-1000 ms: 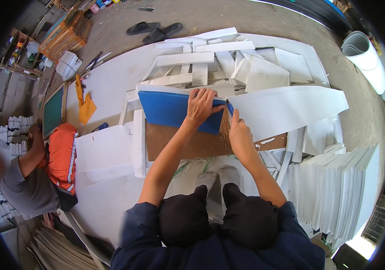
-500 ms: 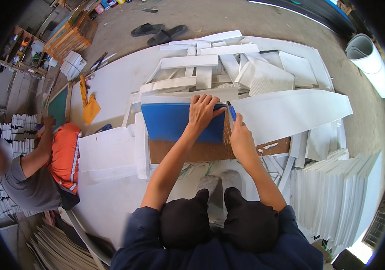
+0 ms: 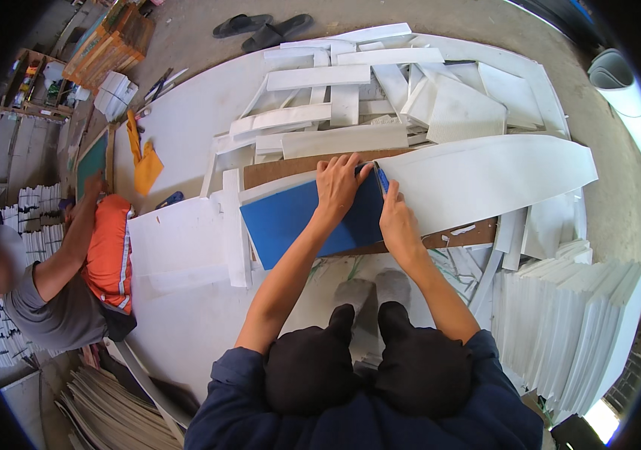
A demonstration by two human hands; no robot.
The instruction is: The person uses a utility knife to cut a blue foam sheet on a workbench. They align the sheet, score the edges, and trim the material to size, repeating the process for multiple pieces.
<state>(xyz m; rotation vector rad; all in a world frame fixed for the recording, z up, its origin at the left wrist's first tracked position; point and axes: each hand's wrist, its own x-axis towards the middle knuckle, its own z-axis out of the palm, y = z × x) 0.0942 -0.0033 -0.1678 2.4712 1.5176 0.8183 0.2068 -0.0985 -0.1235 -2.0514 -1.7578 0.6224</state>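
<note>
My left hand [image 3: 338,186] bears down on a flat blue board [image 3: 281,225], its fingers curled at the board's far edge and the thumb toward the right. Under the blue board lies a long white sheet [image 3: 493,176], which reaches out to the right and ends in a slanted tip. In my right hand [image 3: 401,225] is a utility knife [image 3: 382,178] with a blue handle, closed in the fingers. The knife's tip is at the far right corner of the blue board, against the white sheet. A brown board [image 3: 283,169] supports both.
White offcuts [image 3: 320,77] lie heaped beyond the brown board. At the right stands a thick stack of white sheets [image 3: 568,322], with a white roll [image 3: 624,105] farther back. A co-worker [image 3: 54,289] sits at the left near a yellow glove-like piece [image 3: 145,165].
The blue board and white sheet have turned on the brown board, their left end swinging toward me. A brown strip now shows behind them. Both hands stay by the board's right end.
</note>
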